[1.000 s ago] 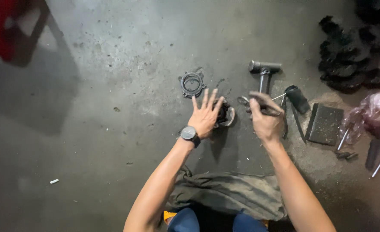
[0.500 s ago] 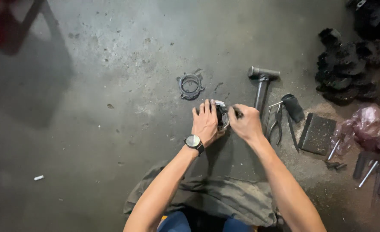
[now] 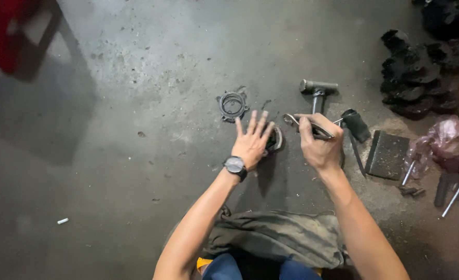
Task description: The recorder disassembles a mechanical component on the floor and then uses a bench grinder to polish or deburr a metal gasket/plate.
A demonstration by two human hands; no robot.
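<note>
Resting on the grey concrete floor point(image 3: 136, 93) directly ahead of the seated person, a small round dark metal part point(image 3: 274, 139) lies half hidden under the left hand point(image 3: 251, 142). That hand lies flat over the part's left side, its fingers point(image 3: 253, 122) straight and spread wide, gripping nothing; a dark wristwatch point(image 3: 235, 166) sits on its wrist. Just to the right, the right hand point(image 3: 318, 144) is closed around a pair of pliers point(image 3: 304, 124), whose metal tip projects leftward from the fist and ends near the round part; whether it touches the part cannot be told.

Beyond the left hand's fingertips, slightly apart from them, lies a ring-shaped dark flange point(image 3: 232, 105) with lobes around its edge. Beyond the right hand, a hammer point(image 3: 317, 92) lies with its head away from the person and its handle pointing back toward the fist. To the right of the pliers are a short black cylindrical piece point(image 3: 356, 124) and, farther right, a flat dark rectangular block point(image 3: 388, 154). A crumpled pink plastic bag point(image 3: 449, 145) and several loose metal rods point(image 3: 449, 199) occupy the right edge, with a heap of black greasy parts point(image 3: 416, 72) above them. A dirty olive cloth point(image 3: 278, 236) covers the person's lap.
</note>
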